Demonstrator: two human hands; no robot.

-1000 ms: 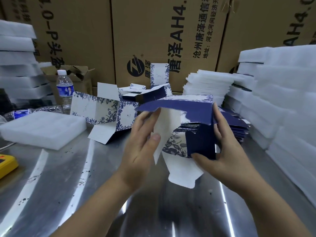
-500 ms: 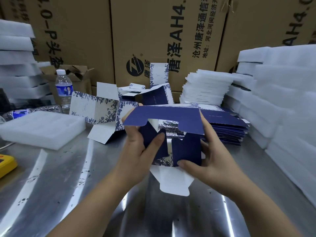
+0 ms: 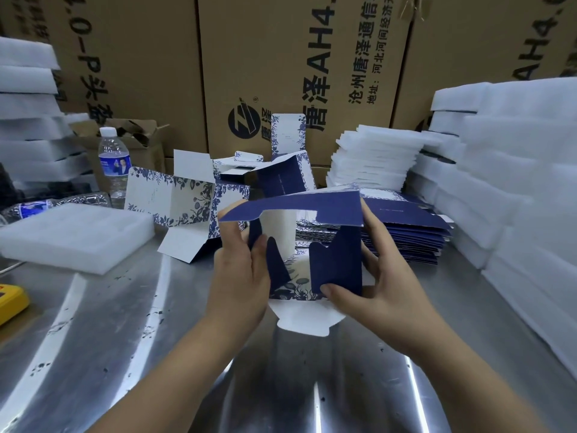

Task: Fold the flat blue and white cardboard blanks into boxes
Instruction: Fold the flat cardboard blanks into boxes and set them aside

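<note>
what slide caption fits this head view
Left hand and right hand fold a blue and white blank over the steel table, stack of flat blanks behind.

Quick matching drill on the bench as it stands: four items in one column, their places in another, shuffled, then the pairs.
1 water bottle
2 yellow tool
3 stack of flat blanks
4 half-folded box

A gripped by left hand and right hand
B upright, back left
C left edge of view
D just right of the hands

Pairs: 1-B, 2-C, 3-D, 4-A

Shiny steel tabletop (image 3: pixel 109 354) bare front-left; white foam slab (image 3: pixel 71 235) blocks left; flat blue cardboard blanks (image 3: pixel 409 235), tall white foam stacks (image 3: pixel 515 189) crowd right.
</note>
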